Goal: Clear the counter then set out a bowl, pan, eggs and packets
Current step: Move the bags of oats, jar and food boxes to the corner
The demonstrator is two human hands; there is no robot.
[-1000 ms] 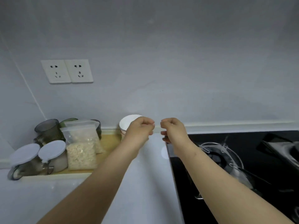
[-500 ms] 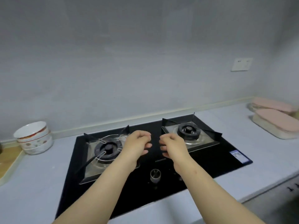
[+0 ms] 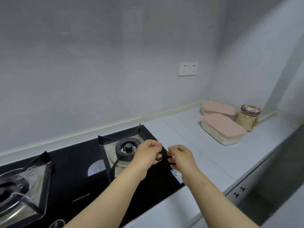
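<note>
Change: the view was swung rightwards, the bowls were lost from sight, and a jar (image 3: 248,117) was brought into frame.
Counter (image 3: 189,135): pale and smooth, right of the black hob (image 3: 79,183); pink-lidded boxes (image 3: 223,127) and the jar were set in its far corner.
Hands: left hand (image 3: 148,153) and right hand (image 3: 180,157) were held close together above the hob's right edge, fingers curled in, nothing gripped.
Hidden: the left burner (image 3: 11,193) was cut off by the frame.

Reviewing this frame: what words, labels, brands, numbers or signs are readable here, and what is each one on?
Nothing can be quoted as it reads.
Brand lettering on the front of the black hob: blurred, not readable.
Blue-and-white sticker at the hob's right front corner: print too small to read.
Jar lid: patterned top, no legible text.
</note>
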